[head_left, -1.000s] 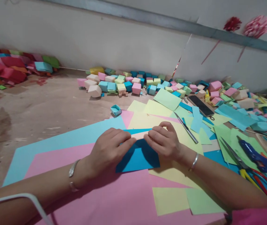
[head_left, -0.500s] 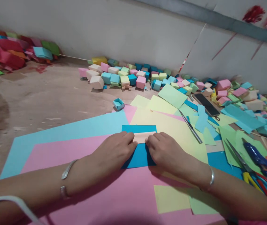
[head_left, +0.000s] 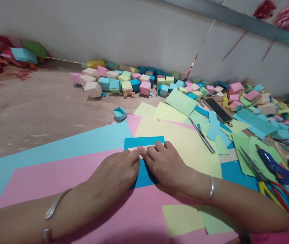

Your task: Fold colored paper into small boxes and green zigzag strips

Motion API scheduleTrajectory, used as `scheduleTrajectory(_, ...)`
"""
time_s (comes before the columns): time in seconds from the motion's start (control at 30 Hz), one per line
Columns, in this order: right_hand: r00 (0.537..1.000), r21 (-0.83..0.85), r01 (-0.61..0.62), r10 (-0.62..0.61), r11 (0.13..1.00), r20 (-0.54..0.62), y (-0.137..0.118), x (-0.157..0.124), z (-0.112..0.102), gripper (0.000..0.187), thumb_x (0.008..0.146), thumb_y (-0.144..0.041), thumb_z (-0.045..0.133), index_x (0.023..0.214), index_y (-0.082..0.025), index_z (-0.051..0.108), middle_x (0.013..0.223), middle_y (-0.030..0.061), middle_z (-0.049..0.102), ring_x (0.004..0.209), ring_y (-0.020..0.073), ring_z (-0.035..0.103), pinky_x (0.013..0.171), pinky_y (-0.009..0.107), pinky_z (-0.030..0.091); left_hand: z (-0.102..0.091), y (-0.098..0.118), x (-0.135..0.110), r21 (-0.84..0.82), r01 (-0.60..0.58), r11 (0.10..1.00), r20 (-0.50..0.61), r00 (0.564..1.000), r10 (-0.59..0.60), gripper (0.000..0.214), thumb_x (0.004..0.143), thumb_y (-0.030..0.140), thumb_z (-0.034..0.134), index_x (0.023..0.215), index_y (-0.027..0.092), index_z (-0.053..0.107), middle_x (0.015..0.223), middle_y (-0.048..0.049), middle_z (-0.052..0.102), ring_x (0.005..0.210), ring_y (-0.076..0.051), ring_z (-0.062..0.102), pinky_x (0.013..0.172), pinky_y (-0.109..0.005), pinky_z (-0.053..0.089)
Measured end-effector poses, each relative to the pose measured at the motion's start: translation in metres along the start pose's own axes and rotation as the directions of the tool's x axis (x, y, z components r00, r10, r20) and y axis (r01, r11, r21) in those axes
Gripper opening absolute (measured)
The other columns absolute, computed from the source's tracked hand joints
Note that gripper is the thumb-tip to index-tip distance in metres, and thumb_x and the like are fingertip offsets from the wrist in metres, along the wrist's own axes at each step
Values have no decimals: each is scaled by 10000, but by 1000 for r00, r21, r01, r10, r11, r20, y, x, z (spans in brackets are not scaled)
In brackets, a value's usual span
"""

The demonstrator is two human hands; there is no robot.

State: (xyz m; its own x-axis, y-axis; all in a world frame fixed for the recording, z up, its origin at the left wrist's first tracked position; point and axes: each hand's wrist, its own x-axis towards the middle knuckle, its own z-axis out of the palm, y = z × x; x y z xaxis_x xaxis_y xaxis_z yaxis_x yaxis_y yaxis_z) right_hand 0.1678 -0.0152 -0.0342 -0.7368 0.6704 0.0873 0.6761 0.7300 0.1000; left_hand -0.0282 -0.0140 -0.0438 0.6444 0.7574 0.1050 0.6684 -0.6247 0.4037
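Observation:
A narrow peach paper strip (head_left: 133,148) lies across a deep blue sheet of paper (head_left: 144,174). My left hand (head_left: 120,171) has its fingers curled and pinched on the strip. From the other side, my right hand (head_left: 167,166) presses on it too, its fingers bent and thumb side against my left fingertips. Both hands cover most of the strip, so its folds are largely hidden. Beneath the blue sheet are a large pink sheet (head_left: 134,217), a light blue sheet (head_left: 65,147) and a yellow sheet (head_left: 190,149).
A small open blue paper box (head_left: 120,114) sits beyond the sheets. Many folded paper blocks (head_left: 144,88) line the wall. To the right are a craft knife (head_left: 201,135), a phone (head_left: 218,110), scissors (head_left: 268,184), a blue-handled tool (head_left: 273,166) and paper scraps.
My right hand has slid left along the peach strip until it meets my left hand. The whole view has shifted slightly, with the background moving left.

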Motion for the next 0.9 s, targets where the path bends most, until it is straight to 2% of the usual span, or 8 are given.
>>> scheduleTrajectory(0.17, 998, -132, -52, 56, 990, 28, -2, -7, 0, 451, 752, -130, 551, 1195, -48, 583, 893, 141, 591, 722, 231, 428, 598, 374, 197, -8, 3, -4, 274, -139, 952, 162, 982, 97, 328, 709, -6, 369, 827, 147, 635, 812, -120, 646, 675, -231, 549, 624, -385, 481)
scheduleTrajectory(0.33, 985, -293, -143, 166, 945, 55, -1, -12, 3, 336, 744, -21, 536, 1064, -30, 635, 728, 99, 545, 603, 184, 382, 584, 354, 159, -17, 10, -3, 318, -132, 939, 185, 980, 76, 363, 726, -21, 361, 876, 130, 655, 854, -132, 664, 687, -241, 592, 636, -403, 522)
scheduleTrajectory(0.47, 965, -371, -202, 249, 906, 82, 0, -15, -2, 164, 710, 8, 533, 790, -85, 642, 645, 76, 506, 564, 166, 370, 579, 347, 134, -22, 14, -2, 333, -144, 932, 190, 978, 83, 386, 745, -33, 343, 902, 120, 661, 861, -130, 670, 690, -242, 608, 633, -408, 538)
scheduleTrajectory(0.57, 937, -383, -306, 347, 872, 41, -4, -19, -12, 157, 685, 11, 530, 635, -126, 587, 597, 72, 483, 556, 172, 391, 582, 352, 131, -23, 16, -1, 324, -139, 936, 157, 983, 92, 388, 746, -32, 344, 899, 134, 660, 844, -114, 671, 667, -231, 599, 593, -379, 530)
scheduleTrajectory(0.63, 945, -352, -314, 326, 882, -28, -10, -22, -16, 169, 735, -10, 506, 767, -86, 653, 610, 70, 502, 555, 175, 412, 580, 355, 141, -20, 15, -1, 325, -129, 937, 133, 987, 90, 385, 748, -30, 346, 898, 139, 658, 831, -105, 669, 646, -223, 587, 574, -367, 520)
scheduleTrajectory(0.67, 959, -325, -281, 276, 903, -61, -14, -23, -16, 252, 771, -25, 488, 939, -52, 674, 629, 66, 519, 556, 174, 422, 577, 355, 149, -19, 14, -1, 334, -124, 934, 120, 989, 88, 383, 747, -31, 345, 894, 136, 657, 824, -105, 667, 641, -221, 583, 573, -365, 516)
scheduleTrajectory(0.77, 995, -214, -80, 65, 974, -78, -24, -22, -9, 534, 837, -56, 442, 1367, -8, 480, 644, 34, 543, 542, 164, 442, 557, 346, 167, -14, 11, -1, 352, -119, 928, 106, 991, 87, 371, 736, -37, 353, 882, 124, 654, 817, -106, 661, 660, -218, 580, 594, -359, 507)
scheduleTrajectory(0.9, 999, -126, 30, -32, 992, -12, -28, -17, 3, 597, 799, -67, 460, 1383, 53, 450, 592, 32, 547, 493, 162, 468, 508, 322, 157, -10, 6, -2, 326, -153, 933, 83, 988, 133, 326, 713, -26, 385, 819, 144, 643, 762, -78, 638, 628, -203, 548, 567, -336, 463)
